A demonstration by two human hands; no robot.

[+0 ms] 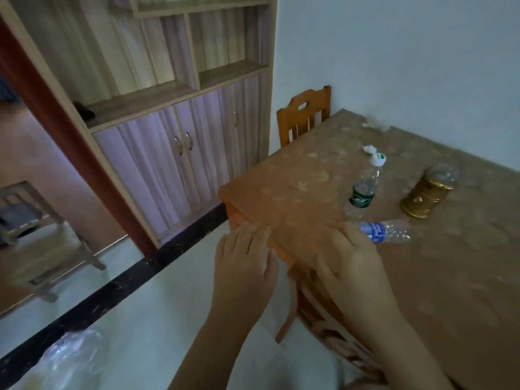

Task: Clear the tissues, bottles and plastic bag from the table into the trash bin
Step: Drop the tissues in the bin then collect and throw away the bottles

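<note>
open hands at the table edge

the blue-label bottle (385, 231) lies on its side on the table (281, 198), clear, with no liquid visible. the green-label bottle (363, 190) is beyond it, with a tissue (369, 149) past its cap. the left hand (244, 257) and right hand (349, 257) reach forward palm down, fingers straight, gripping nothing. the right fingertips (353, 230) are just beside the blue-label bottle; contact unclear.

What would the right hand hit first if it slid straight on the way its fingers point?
Probably the blue-labelled bottle lying on its side: its near end sits right at the little-finger side of the right hand. Otherwise the line runs over bare table; depth is unclear.
</note>
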